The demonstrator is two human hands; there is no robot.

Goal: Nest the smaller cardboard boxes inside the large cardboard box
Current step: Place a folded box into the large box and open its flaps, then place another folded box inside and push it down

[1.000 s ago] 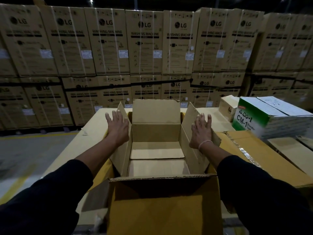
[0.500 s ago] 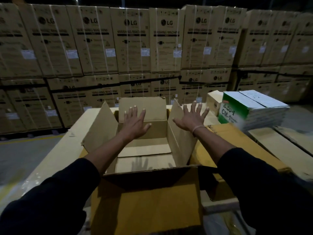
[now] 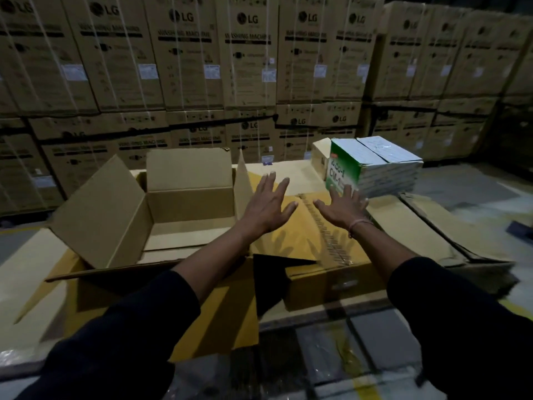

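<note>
The large cardboard box stands open at centre left, its four flaps up and nothing visible inside. Right of it lies a closed brown box with a taped seam along its top. Behind that sits a green-and-white box, and a small plain carton stands at its left. My left hand hovers with fingers spread over the closed brown box, just right of the large box's right flap. My right hand is spread too, reaching close to the green-and-white box's near corner. Both hands hold nothing.
Everything rests on a long pale cardboard surface. Flattened, crumpled cardboard lies at the right. A wall of stacked washing-machine cartons fills the background. Plastic-wrapped floor shows near my body.
Both hands left the large box's side flaps and swung right, over the closed brown box toward the green-and-white box. My view turned right as well.
</note>
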